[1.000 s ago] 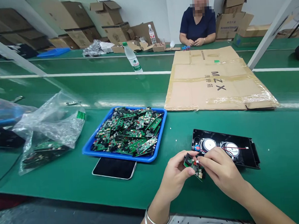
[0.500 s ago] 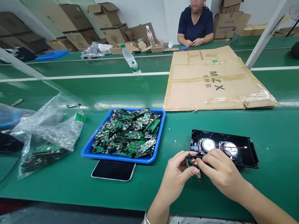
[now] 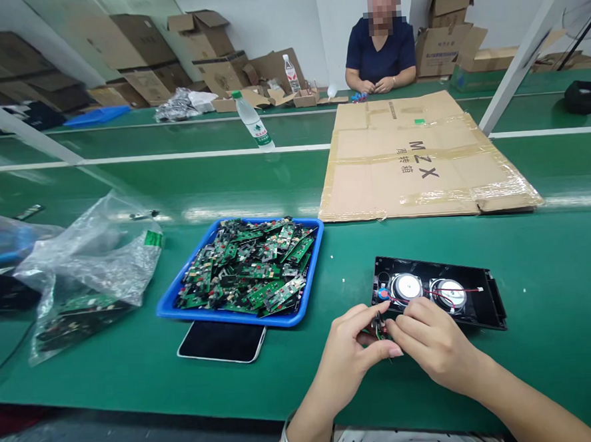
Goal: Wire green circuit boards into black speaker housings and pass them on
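My left hand [image 3: 350,344] grips a small green circuit board [image 3: 380,328] between thumb and fingers, and the board is seen nearly edge-on. My right hand [image 3: 435,339] is closed, its fingertips pinched against the board's right side. Whatever sits between those fingertips is hidden. Just beyond both hands lies an open black speaker housing [image 3: 474,313] with two round speakers [image 3: 405,286]. Red and black wires [image 3: 437,293] cross it, one ending in a white plug [image 3: 480,289]. A blue part [image 3: 383,294] is at its left end.
A blue tray [image 3: 301,317] heaped with circuit boards stands left of my hands, partly over a phone [image 3: 223,342]. Further left is a clear plastic bag [image 3: 97,260] with boards inside. Flattened cardboard [image 3: 374,189] and a water bottle [image 3: 254,123] lie beyond. A person [image 3: 380,52] sits opposite.
The circuit board has turned in my left hand, from showing its green face to nearly edge-on. My right fingertips stay against it. The whole view has shifted slightly.
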The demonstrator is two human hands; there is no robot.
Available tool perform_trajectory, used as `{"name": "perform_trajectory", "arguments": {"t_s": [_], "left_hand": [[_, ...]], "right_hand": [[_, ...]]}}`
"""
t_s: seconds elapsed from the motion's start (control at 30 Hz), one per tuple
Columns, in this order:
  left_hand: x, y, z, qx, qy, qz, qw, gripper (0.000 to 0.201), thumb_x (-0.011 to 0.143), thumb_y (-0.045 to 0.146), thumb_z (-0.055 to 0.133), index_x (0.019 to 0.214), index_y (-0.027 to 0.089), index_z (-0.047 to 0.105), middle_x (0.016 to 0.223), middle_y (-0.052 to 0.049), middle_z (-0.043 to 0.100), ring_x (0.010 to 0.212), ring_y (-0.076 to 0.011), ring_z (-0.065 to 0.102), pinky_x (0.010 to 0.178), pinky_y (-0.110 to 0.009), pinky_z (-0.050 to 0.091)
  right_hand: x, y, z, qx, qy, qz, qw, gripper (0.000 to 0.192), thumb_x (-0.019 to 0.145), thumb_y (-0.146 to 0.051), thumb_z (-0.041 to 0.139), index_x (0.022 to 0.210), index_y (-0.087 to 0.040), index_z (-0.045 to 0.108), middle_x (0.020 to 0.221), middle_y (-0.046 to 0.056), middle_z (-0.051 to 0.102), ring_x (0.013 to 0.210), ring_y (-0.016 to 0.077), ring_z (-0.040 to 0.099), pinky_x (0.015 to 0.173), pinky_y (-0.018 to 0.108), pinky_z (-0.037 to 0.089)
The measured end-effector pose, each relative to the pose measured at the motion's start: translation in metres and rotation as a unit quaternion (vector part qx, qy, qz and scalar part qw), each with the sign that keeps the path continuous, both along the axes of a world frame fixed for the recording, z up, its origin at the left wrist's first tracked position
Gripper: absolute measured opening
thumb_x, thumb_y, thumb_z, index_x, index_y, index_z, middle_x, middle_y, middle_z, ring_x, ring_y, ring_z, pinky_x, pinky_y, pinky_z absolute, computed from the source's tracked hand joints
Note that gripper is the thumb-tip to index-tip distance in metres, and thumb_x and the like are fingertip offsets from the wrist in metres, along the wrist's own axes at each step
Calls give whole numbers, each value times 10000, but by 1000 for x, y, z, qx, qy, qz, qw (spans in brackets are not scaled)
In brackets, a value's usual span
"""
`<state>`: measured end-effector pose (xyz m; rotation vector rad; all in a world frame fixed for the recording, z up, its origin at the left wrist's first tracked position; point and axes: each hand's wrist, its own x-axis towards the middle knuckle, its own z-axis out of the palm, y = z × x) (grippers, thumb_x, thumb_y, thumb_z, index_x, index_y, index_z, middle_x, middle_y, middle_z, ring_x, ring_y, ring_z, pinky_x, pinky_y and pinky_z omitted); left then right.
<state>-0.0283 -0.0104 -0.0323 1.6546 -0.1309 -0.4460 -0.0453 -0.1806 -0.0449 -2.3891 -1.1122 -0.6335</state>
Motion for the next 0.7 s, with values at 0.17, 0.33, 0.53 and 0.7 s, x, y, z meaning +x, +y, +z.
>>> {"name": "perform_trajectory", "arguments": {"t_s": [0.17,0.33,0.53,0.7], "left_hand": [[-6,-6,-7,-103,70,-9,992,429,540,285,830,939,172,719,901,-84,631,794,-208,591,645,-260,522],[-10,-16,-12,-120,124,-1,985,374,571,236,808,919,156,697,815,-64,682,730,-180,622,609,-234,524],[-6,-38,-3,-89,104,6,991,351,640,242,757,972,166,670,937,-60,688,870,-190,627,743,-257,542],[-1,-53,-6,-3,46,57,997,378,748,348,661,1073,160,619,924,-60,672,749,-175,629,691,-299,567]], "right_hand": [[-3,-31,12,56,50,-45,996,129,932,-140,454,985,-137,572,916,70,602,883,196,499,852,416,396],[-11,-84,11,76,229,-169,956,192,960,-217,406,1053,-219,575,996,51,587,897,168,548,728,300,480],[-7,-97,-5,29,356,-117,927,273,954,-191,363,1071,-229,607,1194,31,549,1105,189,512,911,326,454],[9,-86,-10,123,428,-172,879,179,938,-265,437,1017,-212,589,925,10,653,830,152,611,708,248,472]]}}
